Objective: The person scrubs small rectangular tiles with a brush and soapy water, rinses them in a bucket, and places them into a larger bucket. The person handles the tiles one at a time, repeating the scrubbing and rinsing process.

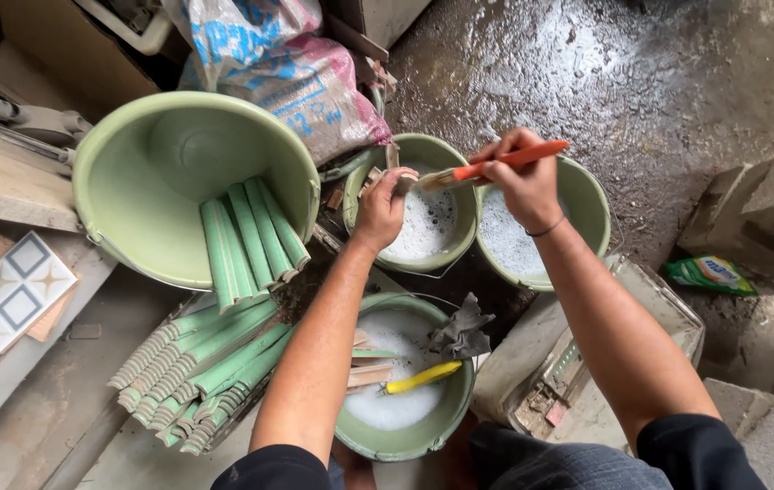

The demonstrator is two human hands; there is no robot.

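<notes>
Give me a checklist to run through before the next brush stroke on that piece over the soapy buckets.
1. Right hand has a grip on the orange-handled brush: ok.
2. Left hand holds the small piece: ok, though mostly hidden.
3. Bristles meet the piece: cannot tell.
4. Work is over the middle foamy bucket: ok.
5. Tilted large bucket has room beside the green trim strips: ok.
6. Yellow brush within reach in the near bucket: ok.

Two foamy buckets (423, 204) stood side by side, a third bucket (405, 381) nearer the person. Left of them a large tilted tub (160, 172) held moulded strips (251, 236); more strips (196, 372) lay stacked below it.
</notes>
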